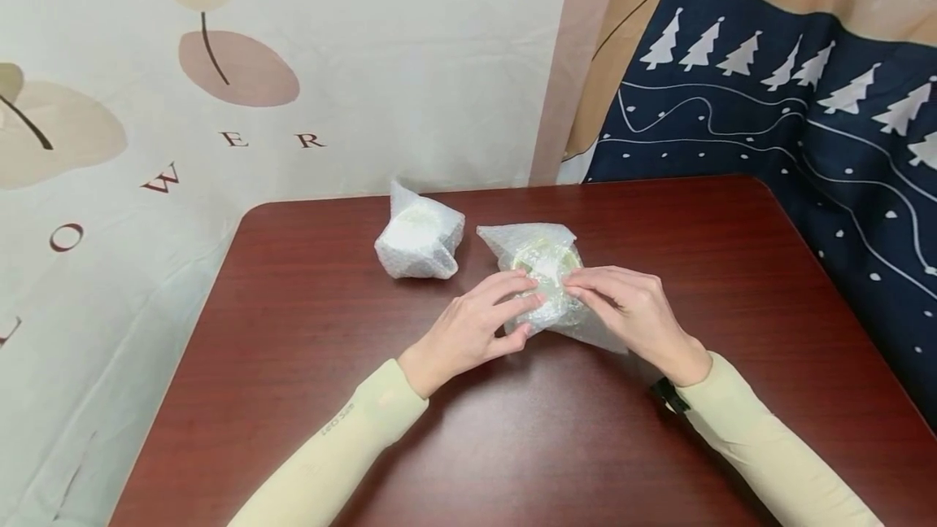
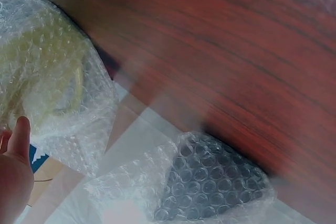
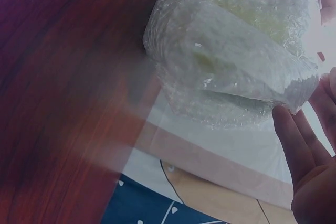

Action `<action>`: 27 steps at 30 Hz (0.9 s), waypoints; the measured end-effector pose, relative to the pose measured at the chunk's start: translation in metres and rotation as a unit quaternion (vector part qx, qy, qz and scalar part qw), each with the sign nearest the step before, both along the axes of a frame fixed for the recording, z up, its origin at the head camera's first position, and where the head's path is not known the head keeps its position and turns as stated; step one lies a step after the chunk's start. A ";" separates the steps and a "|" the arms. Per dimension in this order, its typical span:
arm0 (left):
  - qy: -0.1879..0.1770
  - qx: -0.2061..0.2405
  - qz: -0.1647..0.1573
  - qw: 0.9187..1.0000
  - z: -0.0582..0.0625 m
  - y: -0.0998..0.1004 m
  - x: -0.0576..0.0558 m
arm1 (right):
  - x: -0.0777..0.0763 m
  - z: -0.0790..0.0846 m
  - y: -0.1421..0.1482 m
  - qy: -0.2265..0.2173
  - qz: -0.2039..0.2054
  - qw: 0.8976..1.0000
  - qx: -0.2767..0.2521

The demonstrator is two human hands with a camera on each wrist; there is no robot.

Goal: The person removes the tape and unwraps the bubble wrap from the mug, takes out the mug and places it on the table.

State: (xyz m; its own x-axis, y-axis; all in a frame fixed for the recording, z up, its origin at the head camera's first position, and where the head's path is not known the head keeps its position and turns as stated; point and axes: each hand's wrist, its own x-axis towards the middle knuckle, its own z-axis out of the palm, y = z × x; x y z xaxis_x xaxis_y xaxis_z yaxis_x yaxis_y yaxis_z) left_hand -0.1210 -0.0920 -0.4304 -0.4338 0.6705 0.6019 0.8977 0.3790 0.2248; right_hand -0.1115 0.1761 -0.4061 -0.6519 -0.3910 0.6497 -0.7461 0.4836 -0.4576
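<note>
A: Step in hand, quick?

B: Handling the bubble wrap on the nearer bundle. I'd say folding or peeling a loose flap; direction of work, can't tell from here.

A: Where's the bundle?

B: On the desk, a bit right of centre, between both palms. A second bundle sits just left of it and farther back, apart from it, nobody touching it.

A: Grips?

B: Left grip: fingers spread and loosely bent, tips resting on the wrap's near left side, thumb held away from them. Steadying, probably. Right grip: narrow, thumb and fingertips brought together at the right side, seemingly pinching the tip of that flap.

A: Next move calls for?

B: My guess: left keeps the bundle from sliding, right guides the flap, either down snug or clear off. Gentle pull; could snag or crumple otherwise.

A: Looks?

B: Clear bubble wrap, crinkled, glossy where the light hits. Something pale yellow-green inside, roundish, with what might be a rim or loop. Could be a cup or bowl; too blurred by plastic to name. One pointed corner of wrap sticks out at back left, and a thin sheet trails toward the near right, under the right grip. The other bundle is whiter, with one corner poking up.
</note>
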 end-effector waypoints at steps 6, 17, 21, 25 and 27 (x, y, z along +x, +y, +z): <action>-0.004 -0.004 0.006 1.000 -0.001 -0.002 0.000 | -0.003 -0.002 -0.002 0.000 0.002 1.000 -0.002; -0.005 0.000 0.002 1.000 -0.002 -0.002 0.006 | 0.004 -0.002 -0.001 -0.015 0.004 1.000 -0.013; -0.003 -0.004 0.004 1.000 0.001 -0.001 0.005 | 0.000 0.005 -0.001 0.005 0.003 1.000 -0.019; -0.004 -0.005 0.000 1.000 0.003 0.001 0.002 | -0.007 0.014 0.000 0.041 0.009 0.999 -0.030; -0.004 -0.002 -0.002 1.000 0.004 0.001 0.001 | -0.011 0.018 0.000 0.045 0.010 0.998 -0.032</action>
